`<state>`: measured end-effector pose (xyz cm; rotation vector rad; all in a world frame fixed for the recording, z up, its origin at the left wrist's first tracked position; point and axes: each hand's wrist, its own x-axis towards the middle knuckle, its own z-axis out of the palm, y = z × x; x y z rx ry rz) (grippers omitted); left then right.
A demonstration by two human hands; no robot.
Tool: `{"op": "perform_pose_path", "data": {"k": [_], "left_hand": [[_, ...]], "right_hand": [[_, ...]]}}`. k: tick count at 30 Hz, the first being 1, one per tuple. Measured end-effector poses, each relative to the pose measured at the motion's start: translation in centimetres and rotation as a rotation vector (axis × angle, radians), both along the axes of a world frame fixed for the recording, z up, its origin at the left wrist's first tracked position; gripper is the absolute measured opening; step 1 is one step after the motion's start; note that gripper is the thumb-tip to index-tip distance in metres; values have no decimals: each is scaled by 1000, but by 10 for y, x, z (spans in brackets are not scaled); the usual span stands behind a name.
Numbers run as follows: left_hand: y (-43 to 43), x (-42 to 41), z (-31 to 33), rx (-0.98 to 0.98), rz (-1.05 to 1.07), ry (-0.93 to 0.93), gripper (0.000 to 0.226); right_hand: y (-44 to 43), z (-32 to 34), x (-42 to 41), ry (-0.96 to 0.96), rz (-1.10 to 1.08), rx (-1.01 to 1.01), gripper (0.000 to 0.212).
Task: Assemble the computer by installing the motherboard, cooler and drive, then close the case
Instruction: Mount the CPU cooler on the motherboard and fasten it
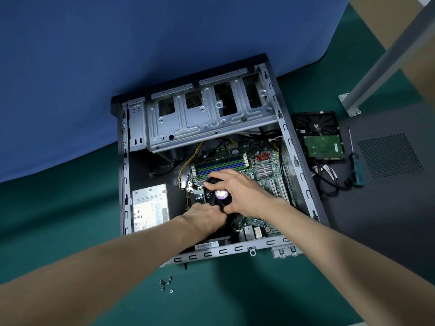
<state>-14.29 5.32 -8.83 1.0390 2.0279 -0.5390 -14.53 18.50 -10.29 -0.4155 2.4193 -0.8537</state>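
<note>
The black square cooler w/ purple round hub label (221, 194) sits on green motherboard (251, 149) inside grey metal case (303, 182), left hand (207, 214) & right hand (239, 192) both curled round its frame; prob. stiff, weighty, blades fragile, so hold frame edges.

Centre frame, the case (302, 177) shows bare, dull-grey stamped metal; beneath my right hand (240, 194) the cooler (213, 199) is matt black plastic with a glossy purple label (222, 193). At right, the side panel (388, 208) looks matt dark perforated metal; upper left, smooth blue cloth (94, 67).
</note>
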Motion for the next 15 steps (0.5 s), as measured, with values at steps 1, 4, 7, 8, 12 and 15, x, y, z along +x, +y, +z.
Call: {"op": "perform_pose_path", "data": {"k": [1, 4, 7, 8, 12, 15], "left_hand": [[0, -1, 1, 7, -26, -5, 31], [-2, -4, 4, 13, -126, -51, 28], [-2, -5, 7, -3, -191, -76, 28], [0, -6, 7, -7, -179, -84, 29], [2, -6, 13, -4, -211, -112, 30], [1, -5, 15, -14, -265, -123, 27]], "right_hand": [[0, 0, 0, -2, -4, 0, 78], [1, 2, -1, -1, -5, 2, 79], [1, 2, 0, 4, 0, 3, 78], [2, 2, 0, 1, -2, 2, 78], [1, 3, 1, -8, 10, -2, 77], [1, 3, 0, 6, 14, 1, 76]]}}
